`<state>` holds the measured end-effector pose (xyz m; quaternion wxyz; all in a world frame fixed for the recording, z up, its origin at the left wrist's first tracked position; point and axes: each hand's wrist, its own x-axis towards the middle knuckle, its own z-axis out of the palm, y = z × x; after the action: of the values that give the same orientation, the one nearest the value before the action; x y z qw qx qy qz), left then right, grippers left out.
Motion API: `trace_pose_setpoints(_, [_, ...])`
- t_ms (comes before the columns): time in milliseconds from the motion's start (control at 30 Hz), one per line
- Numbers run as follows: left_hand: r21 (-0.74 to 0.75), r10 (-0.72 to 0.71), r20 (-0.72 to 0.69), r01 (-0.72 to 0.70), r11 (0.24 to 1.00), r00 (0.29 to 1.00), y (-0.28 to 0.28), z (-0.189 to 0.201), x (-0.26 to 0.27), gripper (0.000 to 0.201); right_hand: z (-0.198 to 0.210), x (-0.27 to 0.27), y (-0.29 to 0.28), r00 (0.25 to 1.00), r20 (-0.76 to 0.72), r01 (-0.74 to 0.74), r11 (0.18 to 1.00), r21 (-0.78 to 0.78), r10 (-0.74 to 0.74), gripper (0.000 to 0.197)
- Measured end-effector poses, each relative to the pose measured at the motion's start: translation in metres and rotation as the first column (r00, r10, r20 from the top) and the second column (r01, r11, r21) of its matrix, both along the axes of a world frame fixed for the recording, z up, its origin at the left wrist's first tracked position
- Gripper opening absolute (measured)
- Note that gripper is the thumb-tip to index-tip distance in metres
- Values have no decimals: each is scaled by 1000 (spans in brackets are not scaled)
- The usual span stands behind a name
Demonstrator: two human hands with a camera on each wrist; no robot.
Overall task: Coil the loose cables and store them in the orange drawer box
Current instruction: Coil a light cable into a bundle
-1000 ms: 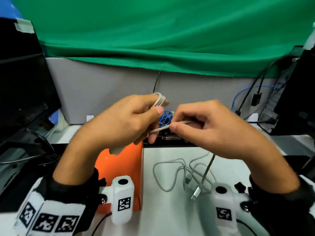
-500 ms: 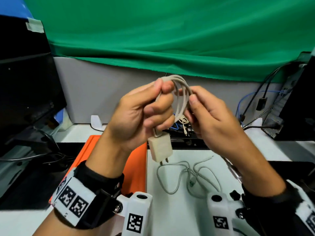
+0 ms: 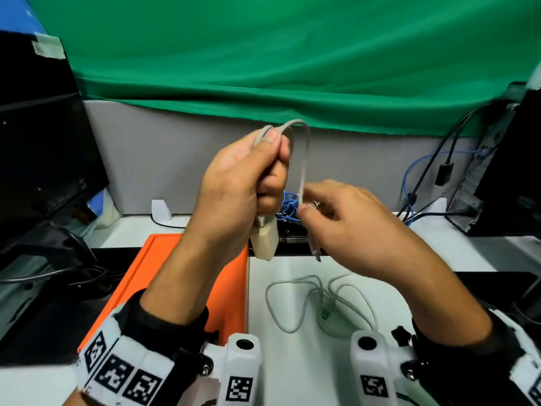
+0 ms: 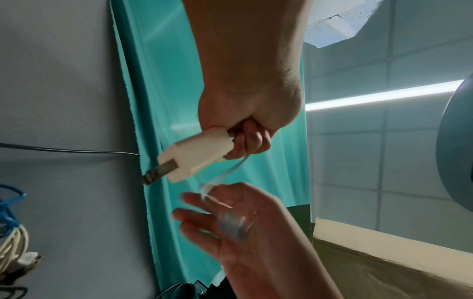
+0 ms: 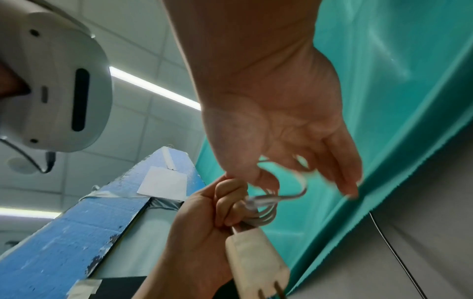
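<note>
My left hand (image 3: 270, 171) is raised over the desk and grips a coiled beige charger cable (image 3: 304, 159). The cable's adapter plug (image 3: 265, 241) hangs below the fist, also seen as the adapter plug (image 4: 197, 155) (image 5: 256, 261). My right hand (image 3: 308, 205) pinches the cable's free tail beside the coil, and its connector (image 3: 314, 249) dangles underneath. The wrist views blur that right hand (image 5: 294, 172). The orange drawer box (image 3: 187, 273) lies under my left forearm. A loose grey cable (image 3: 292, 303) sprawls on the white desk to the box's right.
A black monitor (image 3: 44, 159) stands at the left with dark cords below it. A tangle of blue wire (image 3: 288, 200) lies behind my hands on a black unit. At the right, a computer tower (image 3: 503, 171) has black and blue leads plugged in. A grey partition and green cloth close off the back.
My left hand has lifted and turned upright with the coil, so the adapter now hangs straight down. My right hand has dropped from the loop's top to the tail end.
</note>
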<state>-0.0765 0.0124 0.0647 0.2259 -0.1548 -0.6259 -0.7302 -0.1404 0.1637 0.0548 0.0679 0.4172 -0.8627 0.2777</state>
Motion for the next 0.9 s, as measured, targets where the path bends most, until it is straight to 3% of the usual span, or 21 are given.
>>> trace_pose_setpoints(67, [-29,-31,45,32,999,999,2,-1,1,28,4,1,3,992,46,125,984,-128,-120,64])
trace_pose_setpoints(133, [-56,-80,100,86,995,992,5,-2,1,32,9,9,4,998,23,68,955,-287,-64,76])
trace_pose_setpoints(233, [5,-208,144,209,978,968,6,-2,3,36,4,9,-1,984,-145,-157,907,-391,108,67])
trace_pose_setpoints(300, [119,-337,150,322,939,929,2,0,4,38,-2,3,-4,970,-84,-239,845,-478,226,56])
trace_pose_setpoints(400, [247,-441,140,399,883,887,-2,2,4,45,-8,5,-14,962,46,-177,740,-648,271,30])
trace_pose_setpoints(500, [295,-355,172,296,909,919,0,2,1,44,-7,7,-21,923,209,-92,712,-696,323,35])
trace_pose_setpoints(567, [166,-172,204,139,976,964,3,0,-2,40,-4,4,-18,910,255,-66,720,-691,328,37])
trace_pose_setpoints(667, [-135,59,154,-38,990,986,-3,-2,-5,35,0,1,-8,982,114,-52,801,-597,149,38])
trace_pose_setpoints(800, [-532,126,184,-9,847,975,-35,-3,1,27,3,-6,1,999,-34,-12,855,-518,-7,38])
trace_pose_setpoints(900, [-638,148,280,69,767,948,-50,0,10,20,4,-14,5,986,-137,18,870,-493,-99,37])
